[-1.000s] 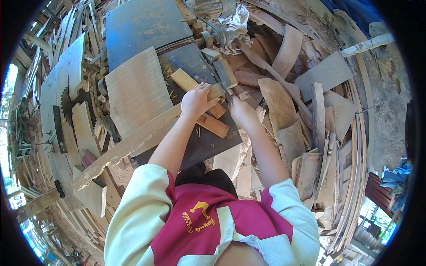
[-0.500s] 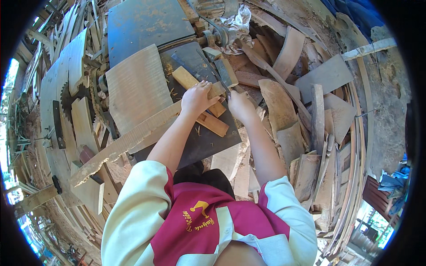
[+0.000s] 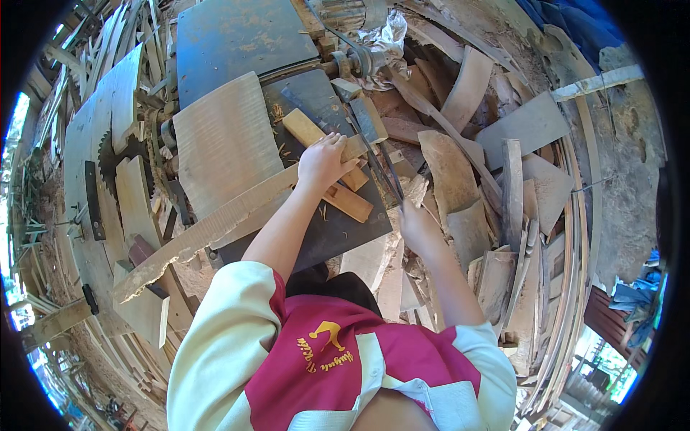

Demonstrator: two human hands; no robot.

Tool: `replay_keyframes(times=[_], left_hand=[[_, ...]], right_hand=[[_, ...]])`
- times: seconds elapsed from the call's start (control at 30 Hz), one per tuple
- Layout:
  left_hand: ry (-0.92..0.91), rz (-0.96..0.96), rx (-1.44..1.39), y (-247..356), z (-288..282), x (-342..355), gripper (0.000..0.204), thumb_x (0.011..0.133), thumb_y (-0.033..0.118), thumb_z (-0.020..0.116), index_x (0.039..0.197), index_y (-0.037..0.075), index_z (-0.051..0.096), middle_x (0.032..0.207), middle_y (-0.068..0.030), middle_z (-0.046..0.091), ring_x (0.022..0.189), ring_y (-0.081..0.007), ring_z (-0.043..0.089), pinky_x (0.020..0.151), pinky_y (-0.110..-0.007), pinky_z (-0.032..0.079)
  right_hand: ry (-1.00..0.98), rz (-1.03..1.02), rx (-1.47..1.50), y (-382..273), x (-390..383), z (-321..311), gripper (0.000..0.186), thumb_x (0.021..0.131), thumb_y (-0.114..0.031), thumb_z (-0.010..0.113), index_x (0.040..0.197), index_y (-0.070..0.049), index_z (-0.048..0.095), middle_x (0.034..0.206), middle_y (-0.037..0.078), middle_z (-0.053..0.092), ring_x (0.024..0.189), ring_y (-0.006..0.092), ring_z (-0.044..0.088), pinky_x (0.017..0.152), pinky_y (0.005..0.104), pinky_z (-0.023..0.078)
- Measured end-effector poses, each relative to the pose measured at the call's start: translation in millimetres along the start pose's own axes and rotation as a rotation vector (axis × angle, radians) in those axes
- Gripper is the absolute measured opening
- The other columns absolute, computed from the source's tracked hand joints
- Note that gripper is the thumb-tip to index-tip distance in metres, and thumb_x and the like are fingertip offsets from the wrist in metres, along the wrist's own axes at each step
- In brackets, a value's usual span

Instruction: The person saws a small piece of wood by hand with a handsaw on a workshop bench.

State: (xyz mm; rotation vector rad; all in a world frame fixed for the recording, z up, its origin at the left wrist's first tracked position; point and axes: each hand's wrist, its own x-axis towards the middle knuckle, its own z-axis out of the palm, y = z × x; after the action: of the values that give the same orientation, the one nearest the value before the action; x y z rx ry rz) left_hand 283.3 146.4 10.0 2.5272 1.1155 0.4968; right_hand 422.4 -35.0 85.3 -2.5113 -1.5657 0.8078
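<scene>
My left hand [image 3: 321, 164] holds down a long rough-edged wooden board [image 3: 223, 219], fingers across it and thumb spread near its end. The board slants from lower left up to the dark metal table [image 3: 316, 241], over a yellowish wooden block [image 3: 303, 128] and a second block with a slot [image 3: 350, 204]. To the right, my right hand [image 3: 422, 228] is closed around the near end of a hand saw [image 3: 379, 159] with a narrow dark blade. The blade passes the board's right end; the handle is hidden in my fist.
A wide wooden plank [image 3: 228, 144] leans beside the blue metal plate [image 3: 241, 39]. On the left is a toothed circular saw blade [image 3: 108, 161]. Curved wood offcuts [image 3: 451, 169] pile up on the right. A belt and pulley [image 3: 365, 61] stand beyond the table.
My right hand has drawn the saw back toward me and to the right, so more of the blade shows. My left hand and the board have stayed nearly in place.
</scene>
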Motion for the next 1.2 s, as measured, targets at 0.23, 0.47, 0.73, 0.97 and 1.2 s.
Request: replay_keyframes(times=[0.23, 0.47, 0.73, 0.97, 1.2], left_hand=[[-0.002, 0.025, -0.009, 9.5, -0.5, 7.2, 0.058, 0.071, 0.048, 0.062, 0.111, 0.006, 0.057, 0.114, -0.013, 0.057, 0.1, -0.0247, 0.057, 0.082, -0.033, 0.047], [0.031, 0.006, 0.004, -3.6, 0.8, 0.6, 0.058, 0.071, 0.047, 0.062, 0.111, 0.006, 0.057, 0.114, -0.0132, 0.057, 0.099, -0.0249, 0.058, 0.081, -0.034, 0.048], [0.048, 0.033, 0.016, 2.3, -1.4, 0.6, 0.058, 0.071, 0.047, 0.062, 0.111, 0.006, 0.057, 0.113, -0.0144, 0.057, 0.099, -0.0251, 0.058, 0.081, -0.033, 0.048], [-0.006, 0.012, 0.027, 6.5, 1.2, 2.5, 0.058, 0.07, 0.046, 0.063, 0.111, 0.006, 0.057, 0.113, -0.013, 0.057, 0.1, -0.0249, 0.057, 0.081, -0.033, 0.048], [-0.03, 0.184, -0.044, 30.4, 16.5, -3.0, 0.057, 0.07, 0.044, 0.063, 0.11, 0.003, 0.056, 0.113, -0.0109, 0.058, 0.113, -0.0238, 0.049, 0.095, -0.035, 0.038]], right_hand=[[0.169, -0.13, 0.08, -18.0, 119.3, 21.0, 0.024, 0.085, -0.019, 0.04, 0.094, 0.0, 0.051, 0.084, 0.026, 0.059, 0.083, 0.0411, 0.057, 0.073, 0.0489, 0.045], [0.063, -0.016, 0.047, 5.4, 25.8, 22.5, 0.021, 0.085, -0.02, 0.041, 0.092, -0.002, 0.048, 0.078, 0.026, 0.058, 0.076, 0.0416, 0.057, 0.067, 0.0515, 0.043], [0.081, -0.068, 0.077, 1.9, 41.7, 19.8, 0.021, 0.088, -0.022, 0.042, 0.092, -0.002, 0.048, 0.077, 0.025, 0.057, 0.076, 0.0424, 0.056, 0.065, 0.0499, 0.043], [0.135, -0.095, 0.0, -23.5, 107.8, 19.2, 0.021, 0.085, -0.016, 0.038, 0.093, 0.0, 0.049, 0.08, 0.026, 0.06, 0.08, 0.0411, 0.058, 0.07, 0.0503, 0.045], [0.154, -0.043, 0.022, 13.4, 74.8, 22.3, 0.02, 0.085, -0.019, 0.041, 0.09, 0.0, 0.048, 0.076, 0.025, 0.059, 0.075, 0.0425, 0.058, 0.068, 0.0516, 0.044]])
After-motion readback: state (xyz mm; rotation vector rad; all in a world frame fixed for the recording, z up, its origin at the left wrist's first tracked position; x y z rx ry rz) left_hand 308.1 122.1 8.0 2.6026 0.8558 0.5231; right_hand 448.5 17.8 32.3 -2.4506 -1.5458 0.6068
